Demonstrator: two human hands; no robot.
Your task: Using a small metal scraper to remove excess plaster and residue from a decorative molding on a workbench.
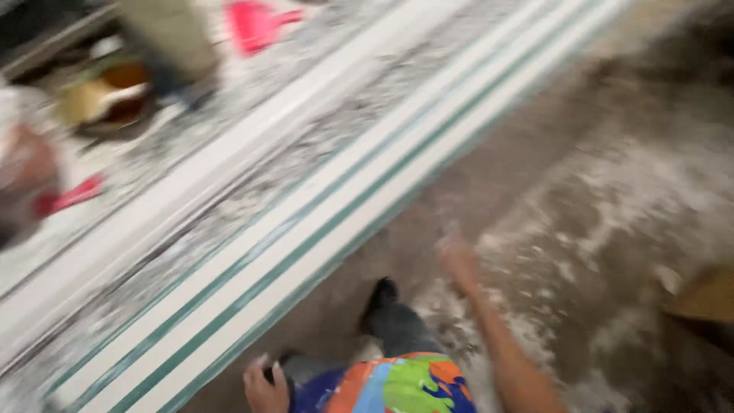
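The whole view is motion-blurred. My left hand is at the bottom edge with its fingers curled beside a small dark thing; I cannot tell whether it grips it. My right hand swings out over the dusty brown floor on a bare forearm, with nothing visible in it. Between the arms I see my colourful shirt and a dark trouser leg ending in a black shoe. Just left of both hands, a long white panel with green stripes runs diagonally across the view.
Beyond the panel lies a dust-covered work surface. On it are a pink tool, a red handle, a yellow-brown bowl and a beige upright thing. A brown cardboard piece sits on the floor at right.
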